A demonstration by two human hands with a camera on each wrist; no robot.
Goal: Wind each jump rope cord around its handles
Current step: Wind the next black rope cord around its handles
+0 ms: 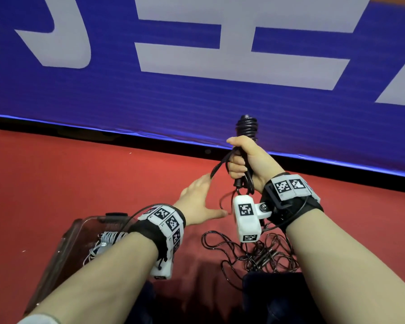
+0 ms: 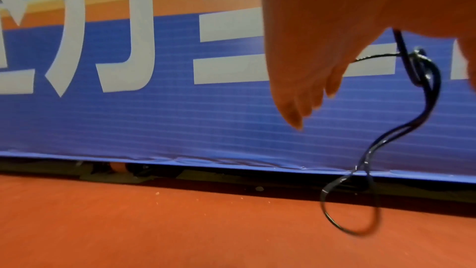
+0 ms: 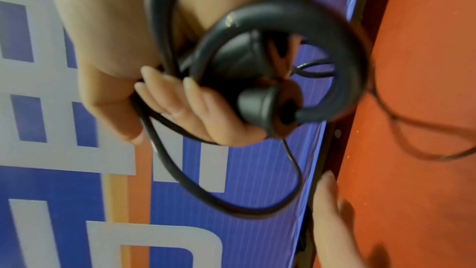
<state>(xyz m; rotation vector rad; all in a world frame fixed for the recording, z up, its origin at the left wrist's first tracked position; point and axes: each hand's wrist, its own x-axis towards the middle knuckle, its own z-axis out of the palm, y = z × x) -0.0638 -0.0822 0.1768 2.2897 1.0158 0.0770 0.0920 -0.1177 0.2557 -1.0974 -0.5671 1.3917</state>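
Note:
My right hand grips the two black jump rope handles upright, held together. Black cord is wound in tight coils around their top end. In the right wrist view the fingers curl round the handles, and a loose loop of cord hangs below. My left hand is flat with straight fingers, just left of the handles, holding nothing. A thin loop of the black cord hangs beside my left hand. More black cord lies tangled on the red floor.
A clear plastic bin at lower left holds a wound white jump rope. A blue banner with white lettering stands along the far edge of the red floor. My knees in dark trousers are at the bottom.

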